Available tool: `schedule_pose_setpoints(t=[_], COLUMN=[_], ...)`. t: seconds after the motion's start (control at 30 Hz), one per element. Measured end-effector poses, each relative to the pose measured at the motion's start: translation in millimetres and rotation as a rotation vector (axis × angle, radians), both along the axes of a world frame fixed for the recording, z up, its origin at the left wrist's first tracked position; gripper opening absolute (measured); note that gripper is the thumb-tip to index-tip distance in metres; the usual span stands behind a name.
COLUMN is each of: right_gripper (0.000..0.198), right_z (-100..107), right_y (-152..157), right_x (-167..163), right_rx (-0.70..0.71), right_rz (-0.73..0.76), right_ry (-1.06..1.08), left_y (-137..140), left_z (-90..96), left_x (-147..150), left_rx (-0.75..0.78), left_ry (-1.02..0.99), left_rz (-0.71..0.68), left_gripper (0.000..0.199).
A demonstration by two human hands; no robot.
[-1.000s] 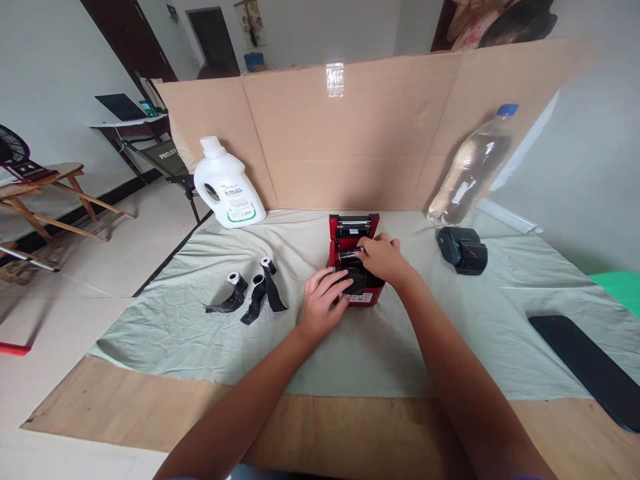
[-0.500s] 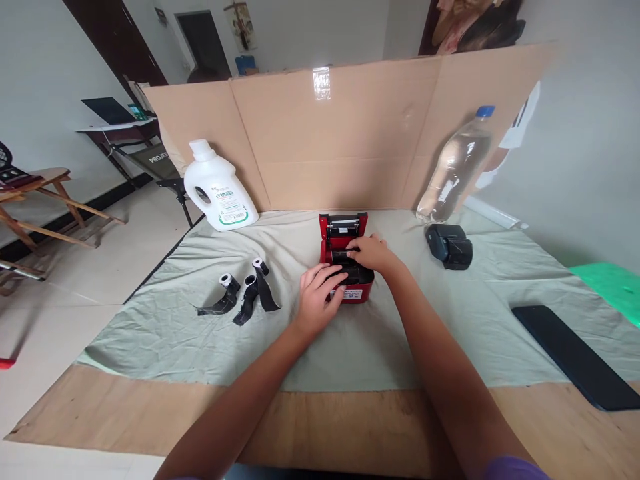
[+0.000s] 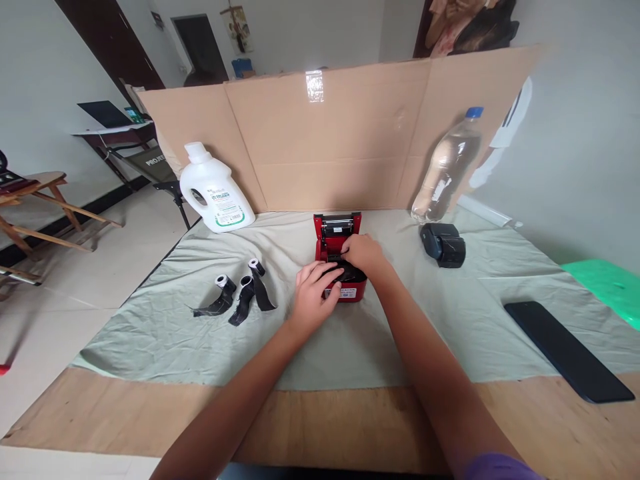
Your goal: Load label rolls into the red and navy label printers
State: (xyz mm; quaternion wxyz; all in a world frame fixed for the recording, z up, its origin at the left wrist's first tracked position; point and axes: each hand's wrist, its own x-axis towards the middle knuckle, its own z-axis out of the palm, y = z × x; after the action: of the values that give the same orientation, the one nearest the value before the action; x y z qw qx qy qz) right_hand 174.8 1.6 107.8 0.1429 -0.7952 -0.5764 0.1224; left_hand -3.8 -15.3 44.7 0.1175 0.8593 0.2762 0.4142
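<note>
A small red printer point(image 3: 354, 291) stands on the cloth with its lid point(image 3: 338, 225) tipped up at the back, a black roller along the lid. My left hand point(image 3: 314, 293) grips its left front, thumb at the front face and fingers laid across the black part inside. From the right, my right hand point(image 3: 364, 255) reaches into the opening with its fingers bent together. Whatever they pinch is hidden. Several small rolls of black strip with white cores, such as the nearest roll point(image 3: 243, 303), lie to the left with their ends unrolled.
A white detergent bottle point(image 3: 217, 190) and a clear water bottle point(image 3: 447, 170) lean against a cardboard screen point(image 3: 330, 147). At right are a dark boxy device point(image 3: 443, 245), a black phone-like slab point(image 3: 567, 350) and a green sheet point(image 3: 605, 290). Another person point(image 3: 453, 27) shows behind the screen.
The view has shifted slightly. My right fingers have moved a little toward me and lower in the printer's opening. My left hand keeps its place on the printer.
</note>
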Motion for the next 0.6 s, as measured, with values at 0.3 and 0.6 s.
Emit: schedule_pose_setpoints(t=[0.3, 0.6], right_gripper=[0.023, 0.041], right_z=[-8, -14], right_y=[-3, 10], right_x=[53, 40], right_rx=[0.477, 0.650], right_rz=[0.019, 0.031], right_ry=[0.601, 0.806], left_y=[6, 7], left_z=[15.8, 11.3], left_x=[-13, -18], left_rx=[0.084, 0.167], left_ry=[0.078, 0.101], left_rz=[-0.021, -0.030], left_gripper=[0.029, 0.031])
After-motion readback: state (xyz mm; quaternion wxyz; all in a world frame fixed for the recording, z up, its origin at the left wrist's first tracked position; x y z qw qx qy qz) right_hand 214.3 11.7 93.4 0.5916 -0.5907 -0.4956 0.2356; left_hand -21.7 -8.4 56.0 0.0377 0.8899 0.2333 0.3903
